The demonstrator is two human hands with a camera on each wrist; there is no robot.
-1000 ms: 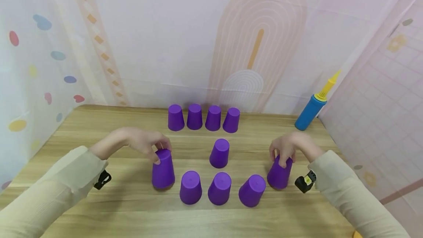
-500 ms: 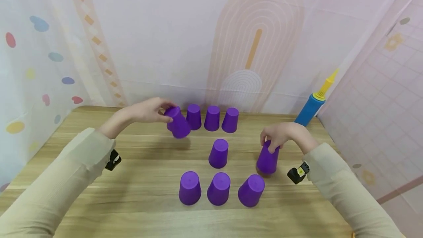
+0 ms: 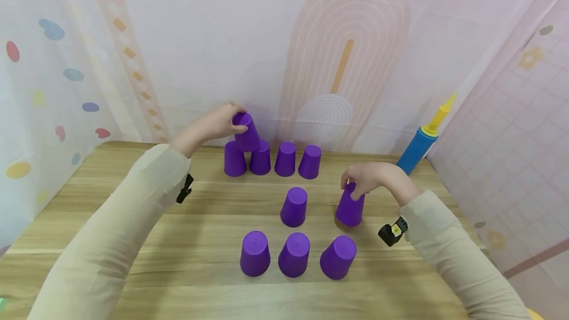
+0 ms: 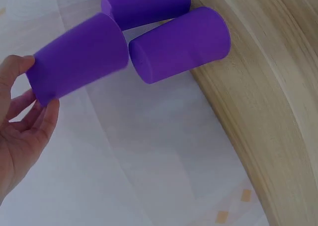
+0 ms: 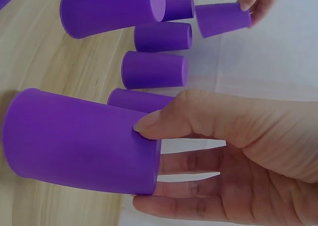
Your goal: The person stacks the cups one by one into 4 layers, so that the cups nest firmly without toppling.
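along the lower middle of the head view three upside-down purple cups (image 3: pixel 294 256) stand in a row on the wooden table (image 3: pixel 133 241), close together, and a single cup (image 3: pixel 295 207) stands behind them at centre. to its right, the right hand (image 3: pixel 371 179) pinches the top of another cup (image 3: pixel 350 206) with curled fingertips, the cup looking tilted and barely off the wood; a careless sideways sweep could knock the single cup or the right end of the front row. farther back, in the upper middle, the left hand (image 3: pixel 218 122) holds a raised cup (image 3: pixel 247 131) by its closed end, thumb and fingers wrapped around it, tilted above the gap between the two leftmost cups of the back row (image 3: pixel 272 159). set down crooked, it would likely slip off or push those apart, toppling them. a blue pump (image 3: pixel 419 146) stands at far right.
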